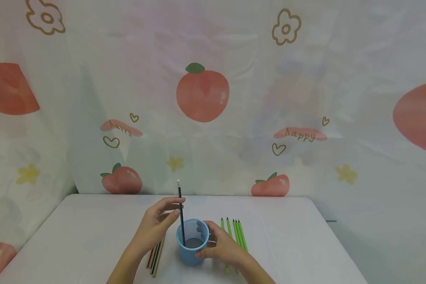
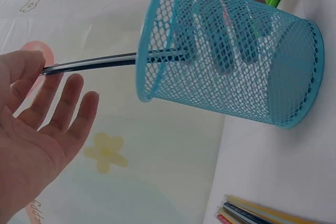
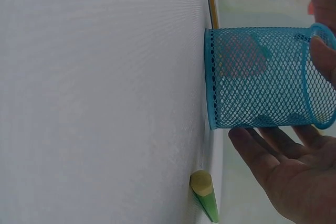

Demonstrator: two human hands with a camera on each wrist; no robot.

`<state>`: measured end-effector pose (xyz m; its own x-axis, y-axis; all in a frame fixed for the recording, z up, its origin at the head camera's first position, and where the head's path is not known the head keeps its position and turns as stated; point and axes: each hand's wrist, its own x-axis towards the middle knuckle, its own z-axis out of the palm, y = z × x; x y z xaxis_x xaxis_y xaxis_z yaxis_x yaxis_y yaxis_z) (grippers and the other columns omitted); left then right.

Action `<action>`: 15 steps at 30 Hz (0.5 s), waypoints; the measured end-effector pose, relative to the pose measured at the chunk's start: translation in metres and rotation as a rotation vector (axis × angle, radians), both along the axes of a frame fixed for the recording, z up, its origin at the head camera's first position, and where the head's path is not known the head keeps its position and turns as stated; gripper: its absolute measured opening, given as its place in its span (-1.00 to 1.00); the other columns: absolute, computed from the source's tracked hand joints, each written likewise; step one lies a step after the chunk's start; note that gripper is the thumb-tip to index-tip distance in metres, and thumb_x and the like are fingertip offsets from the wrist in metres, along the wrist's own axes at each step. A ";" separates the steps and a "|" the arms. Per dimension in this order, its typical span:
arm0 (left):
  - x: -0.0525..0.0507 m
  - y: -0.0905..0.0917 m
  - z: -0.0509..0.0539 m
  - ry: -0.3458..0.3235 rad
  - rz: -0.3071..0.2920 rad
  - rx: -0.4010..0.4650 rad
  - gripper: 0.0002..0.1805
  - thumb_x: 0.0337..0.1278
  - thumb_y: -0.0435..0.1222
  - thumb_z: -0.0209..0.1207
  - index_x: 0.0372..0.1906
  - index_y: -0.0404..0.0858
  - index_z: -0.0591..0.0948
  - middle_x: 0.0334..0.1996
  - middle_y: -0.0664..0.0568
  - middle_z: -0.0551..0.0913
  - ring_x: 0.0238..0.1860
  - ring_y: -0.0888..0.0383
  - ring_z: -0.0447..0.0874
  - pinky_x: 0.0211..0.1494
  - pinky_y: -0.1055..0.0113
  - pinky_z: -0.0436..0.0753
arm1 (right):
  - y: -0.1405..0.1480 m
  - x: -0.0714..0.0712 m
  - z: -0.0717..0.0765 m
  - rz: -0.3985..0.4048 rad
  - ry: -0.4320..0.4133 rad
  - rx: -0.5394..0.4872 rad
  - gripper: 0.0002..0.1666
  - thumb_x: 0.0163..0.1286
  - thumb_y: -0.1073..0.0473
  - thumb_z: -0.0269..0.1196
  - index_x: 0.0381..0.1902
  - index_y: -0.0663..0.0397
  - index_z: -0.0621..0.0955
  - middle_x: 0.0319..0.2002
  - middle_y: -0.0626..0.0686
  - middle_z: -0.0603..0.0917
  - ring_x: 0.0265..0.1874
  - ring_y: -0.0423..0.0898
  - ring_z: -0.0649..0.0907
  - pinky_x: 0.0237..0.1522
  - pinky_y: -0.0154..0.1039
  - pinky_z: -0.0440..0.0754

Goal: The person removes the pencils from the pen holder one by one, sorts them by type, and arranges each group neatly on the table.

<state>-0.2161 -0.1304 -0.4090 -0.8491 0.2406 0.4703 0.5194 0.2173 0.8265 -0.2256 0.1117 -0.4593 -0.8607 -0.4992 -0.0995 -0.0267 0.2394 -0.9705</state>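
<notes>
A blue mesh pen holder (image 1: 190, 258) stands upright on the table. My right hand (image 1: 223, 247) holds it from the right, thumb at the rim and fingers along the side, as the right wrist view shows. Between thumb and fingertips my left hand (image 1: 155, 225) pinches a dark pencil (image 1: 181, 213) near its upper end. The pencil's white-tipped end points up. Its lower part reaches through the mouth into the pen holder, seen through the mesh in the left wrist view; whether it touches the bottom I cannot tell.
Several green pencils (image 1: 238, 232) lie right of the pen holder, partly behind my right hand. Left of it, several striped pencils (image 1: 157, 258) lie together beside my left wrist. A fruit-patterned cloth backdrop (image 1: 213, 157) rises behind the white table (image 1: 92, 228).
</notes>
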 end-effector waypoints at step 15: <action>0.006 -0.016 0.017 0.018 0.068 0.152 -0.70 0.40 -0.37 0.14 0.17 -0.23 0.55 0.16 -0.13 0.58 0.00 0.13 0.68 0.00 0.31 0.73 | 0.000 0.000 0.001 -0.008 0.006 0.006 -0.08 0.06 0.23 0.53 0.38 -0.08 0.40 0.31 0.06 0.54 0.31 0.19 0.50 0.31 0.24 0.44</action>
